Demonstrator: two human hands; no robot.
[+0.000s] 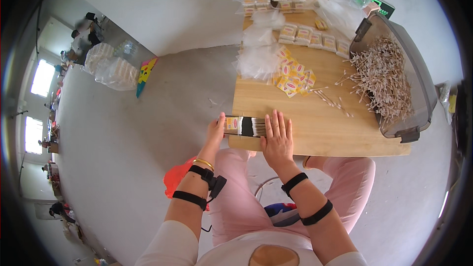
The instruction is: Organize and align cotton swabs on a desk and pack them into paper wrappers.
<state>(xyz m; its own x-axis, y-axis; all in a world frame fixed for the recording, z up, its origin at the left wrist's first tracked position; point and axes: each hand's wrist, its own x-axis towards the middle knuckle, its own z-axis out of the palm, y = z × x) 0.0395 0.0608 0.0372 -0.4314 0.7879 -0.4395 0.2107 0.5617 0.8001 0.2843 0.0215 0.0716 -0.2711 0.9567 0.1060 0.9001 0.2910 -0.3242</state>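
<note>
A flat bundle of cotton swabs with a yellow-and-white label card and a black band-like patch lies at the table's near left edge. My left hand is closed on the bundle's left end. On its right end rests my right hand, fingers stretched out flat and side by side. Several loose yellow label cards are heaped beyond the hands, beside a stack of clear plastic bags. A few loose swabs lie to their right.
A tipped grey translucent bin full of swabs occupies the table's right side. Packed swab bundles line the back, near a scale with a green display. Large filled plastic bags stand on the floor at far left, near other people.
</note>
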